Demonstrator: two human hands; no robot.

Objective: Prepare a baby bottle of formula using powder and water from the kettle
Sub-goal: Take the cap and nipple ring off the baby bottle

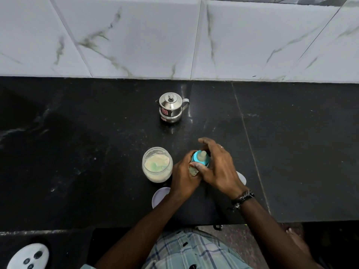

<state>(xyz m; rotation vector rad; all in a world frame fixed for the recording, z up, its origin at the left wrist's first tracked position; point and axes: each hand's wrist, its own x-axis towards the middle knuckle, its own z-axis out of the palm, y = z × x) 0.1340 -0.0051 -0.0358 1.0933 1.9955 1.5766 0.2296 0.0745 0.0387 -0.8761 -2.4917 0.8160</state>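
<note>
A baby bottle (200, 158) with a blue collar and a clear teat stands on the black counter (97, 152). My left hand (184, 176) grips the bottle's body from the left. My right hand (217, 166) curls round the blue collar from the right and over the top. Left of the bottle stands an open clear jar of pale formula powder (157, 164) with a green scoop lying in it. A small steel kettle (171, 107) with its lid on sits farther back, near the tiled wall.
A white lid (160, 196) lies on the counter under my left wrist. Another white round piece (241, 178) shows behind my right hand. A white device with dark buttons (29, 256) sits at the lower left. The counter's front edge runs just before my body.
</note>
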